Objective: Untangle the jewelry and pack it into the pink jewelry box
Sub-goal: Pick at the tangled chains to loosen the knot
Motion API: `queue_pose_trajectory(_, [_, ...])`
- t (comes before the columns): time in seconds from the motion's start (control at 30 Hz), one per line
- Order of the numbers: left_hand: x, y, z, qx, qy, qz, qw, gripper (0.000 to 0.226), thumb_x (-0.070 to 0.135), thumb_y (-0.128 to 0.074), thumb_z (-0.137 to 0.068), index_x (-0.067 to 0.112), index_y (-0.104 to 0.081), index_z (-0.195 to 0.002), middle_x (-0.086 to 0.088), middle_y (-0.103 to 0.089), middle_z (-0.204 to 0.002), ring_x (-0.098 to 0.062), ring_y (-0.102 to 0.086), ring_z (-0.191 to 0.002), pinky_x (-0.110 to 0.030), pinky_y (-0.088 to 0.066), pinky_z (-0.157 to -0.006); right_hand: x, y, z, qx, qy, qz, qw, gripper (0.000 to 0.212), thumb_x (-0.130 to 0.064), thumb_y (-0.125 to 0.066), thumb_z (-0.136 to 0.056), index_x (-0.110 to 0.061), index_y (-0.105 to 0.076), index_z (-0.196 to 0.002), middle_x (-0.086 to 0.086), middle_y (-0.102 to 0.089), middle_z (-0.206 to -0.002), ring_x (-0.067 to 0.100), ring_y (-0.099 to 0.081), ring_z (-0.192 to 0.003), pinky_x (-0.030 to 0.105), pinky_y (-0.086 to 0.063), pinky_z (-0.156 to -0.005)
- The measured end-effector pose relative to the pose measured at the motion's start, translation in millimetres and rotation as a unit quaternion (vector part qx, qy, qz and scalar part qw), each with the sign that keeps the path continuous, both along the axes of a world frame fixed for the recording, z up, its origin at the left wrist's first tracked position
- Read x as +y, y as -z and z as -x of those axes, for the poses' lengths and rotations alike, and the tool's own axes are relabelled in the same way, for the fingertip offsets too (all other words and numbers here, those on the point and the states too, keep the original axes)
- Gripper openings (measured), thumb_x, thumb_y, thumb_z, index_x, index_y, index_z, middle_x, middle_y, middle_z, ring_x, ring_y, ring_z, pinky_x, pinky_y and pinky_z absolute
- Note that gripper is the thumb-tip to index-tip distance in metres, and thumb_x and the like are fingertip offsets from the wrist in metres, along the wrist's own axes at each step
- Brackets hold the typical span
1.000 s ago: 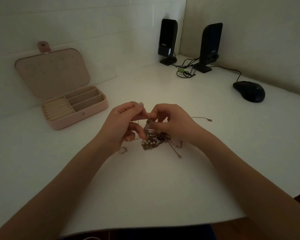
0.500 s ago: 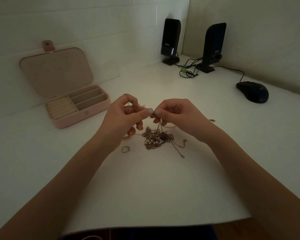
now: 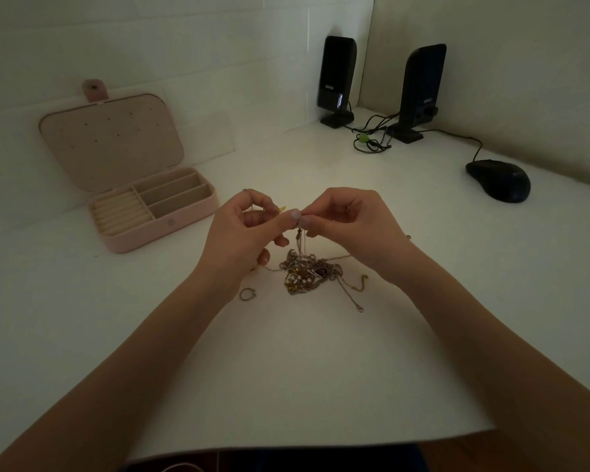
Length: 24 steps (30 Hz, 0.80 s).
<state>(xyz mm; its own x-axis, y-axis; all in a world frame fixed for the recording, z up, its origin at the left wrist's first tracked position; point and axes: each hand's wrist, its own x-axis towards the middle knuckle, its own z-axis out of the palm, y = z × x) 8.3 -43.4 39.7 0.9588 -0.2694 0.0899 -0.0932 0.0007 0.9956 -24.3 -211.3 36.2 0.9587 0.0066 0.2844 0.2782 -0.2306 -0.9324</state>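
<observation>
Since a second ago both hands have risen — left hand [image 3: 242, 233] and right hand [image 3: 351, 226] pinch a fine chain [image 3: 300, 241] above the tangle [image 3: 309, 272]; we judge it light, limp, snag-prone — take it near the knot, box [image 3: 157, 229] at ten o'clock.

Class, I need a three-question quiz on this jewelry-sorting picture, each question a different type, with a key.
1. True or false: the pink jewelry box is closed.
2. What lies loose on the table just left of the tangled jewelry? A) ring B) watch C) coin
3. Fill in: the left hand and right hand both pinch a thin ____ rising from the tangle.

Key: 1 false; 2 A, the ring; 3 chain.
</observation>
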Motion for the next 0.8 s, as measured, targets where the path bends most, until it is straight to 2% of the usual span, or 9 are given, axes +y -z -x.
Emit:
queue_pose_trajectory(0.07, [0.5, 0.3, -1.3, 0.006, 0.006, -0.005, 1.000, 0.030, 0.028, -0.077, -0.068, 0.017, -0.052, -0.080, 0.000, -0.069, -0.067, -0.009, -0.054, -0.049, -0.018, -0.033, -0.036, -3.1, -3.0, -0.2, 0.016, 0.025, -0.034, 0.999, 0.003, -0.008, -0.069, -0.085, -0.009, -0.070, -0.089, 0.003, -0.071, -0.079, 0.012, -0.064, -0.073, 0.023, -0.053, -0.074])
queue_pose_trajectory(0.13, [0.8, 1.8, -2.0, 0.001, 0.008, -0.033, 0.999, 0.026, 0.021, -0.078, -0.074, 0.018, -0.053, -0.080, 0.004, -0.068, -0.065, -0.007, -0.053, -0.047, -0.017, -0.032, -0.036, -9.3, -8.0, -1.0, 0.042, 0.061, -0.117, 0.990, 0.004, -0.012, -0.064, -0.089, -0.011, -0.067, -0.092, -0.001, -0.070, -0.079, 0.008, -0.062, -0.073, 0.022, -0.050, -0.072])
queue_pose_trajectory(0.23, [-0.3, 7.0, -1.5, -0.073, -0.009, -0.116, 0.991, 0.021, 0.020, -0.078, -0.078, 0.018, -0.057, -0.079, 0.009, -0.063, -0.064, -0.006, -0.056, -0.052, -0.016, -0.038, -0.040, -17.1, -14.3, -0.7, 0.048, 0.085, -0.197, 0.976, 0.003, -0.014, -0.062, -0.091, -0.014, -0.065, -0.092, -0.003, -0.070, -0.079, 0.007, -0.062, -0.072, 0.024, -0.046, -0.072])
queue_pose_trajectory(0.33, [-1.8, 11.6, 1.3, -0.161, -0.037, -0.160, 0.973, 0.015, 0.028, -0.075, -0.080, 0.021, -0.063, -0.076, 0.013, -0.063, -0.067, -0.002, -0.056, -0.064, -0.019, -0.045, -0.058, -16.8, -15.5, 1.4, 0.042, 0.075, -0.192, 0.978, 0.002, -0.015, -0.062, -0.091, -0.016, -0.064, -0.090, -0.003, -0.071, -0.079, 0.007, -0.061, -0.072, 0.023, -0.044, -0.072])
queue_pose_trajectory(0.43, [-0.6, 10.7, 3.2, -0.204, -0.059, -0.144, 0.967, 0.019, 0.042, -0.063, -0.083, 0.027, -0.071, -0.075, 0.016, -0.068, -0.075, -0.002, -0.059, -0.074, -0.028, -0.043, -0.071, -15.5, -16.7, 2.7, 0.041, 0.046, -0.152, 0.986, 0.002, -0.016, -0.063, -0.090, -0.017, -0.064, -0.089, -0.003, -0.071, -0.083, 0.007, -0.060, -0.076, 0.025, -0.044, -0.074])
queue_pose_trajectory(0.5, [0.5, 7.5, 3.8, -0.218, -0.057, -0.117, 0.967, 0.019, 0.044, -0.061, -0.083, 0.028, -0.072, -0.080, 0.015, -0.071, -0.082, -0.006, -0.064, -0.084, -0.029, -0.047, -0.080, -14.6, -16.9, 3.2, 0.044, 0.018, -0.130, 0.990, 0.003, -0.016, -0.065, -0.089, -0.019, -0.065, -0.088, -0.003, -0.070, -0.085, 0.009, -0.059, -0.078, 0.026, -0.043, -0.074])
queue_pose_trajectory(0.6, [-2.9, 2.5, 7.6, -0.157, 0.024, -0.075, 0.984, 0.020, 0.036, -0.074, -0.078, 0.024, -0.070, -0.093, 0.009, -0.074, -0.093, -0.008, -0.068, -0.092, -0.025, -0.051, -0.084, -10.4, -15.2, 4.7, 0.033, -0.028, -0.097, 0.994, 0.006, -0.017, -0.067, -0.085, -0.022, -0.067, -0.083, 0.001, -0.068, -0.085, 0.009, -0.057, -0.076, 0.024, -0.042, -0.070])
queue_pose_trajectory(0.7, [-8.6, 2.9, 10.8, -0.081, 0.079, -0.017, 0.993, 0.017, 0.026, -0.069, -0.075, 0.018, -0.070, -0.090, 0.003, -0.076, -0.089, -0.010, -0.070, -0.089, -0.018, -0.051, -0.080, -5.3, -14.7, 5.7, 0.030, -0.046, -0.081, 0.995, 0.010, -0.009, -0.065, -0.087, -0.017, -0.066, -0.082, -0.004, -0.065, -0.078, 0.003, -0.054, -0.068, 0.018, -0.041, -0.064])
queue_pose_trajectory(0.8, [-9.0, 4.9, 9.5, -0.051, 0.085, 0.013, 0.995, 0.007, 0.016, -0.067, -0.080, 0.011, -0.068, -0.086, -0.004, -0.075, -0.083, -0.015, -0.071, -0.084, -0.024, -0.054, -0.081, -6.1, -14.2, 5.3, 0.043, -0.039, -0.078, 0.995, 0.009, -0.012, -0.065, -0.088, -0.018, -0.065, -0.082, -0.004, -0.063, -0.080, 0.005, -0.051, -0.070, 0.020, -0.039, -0.065])
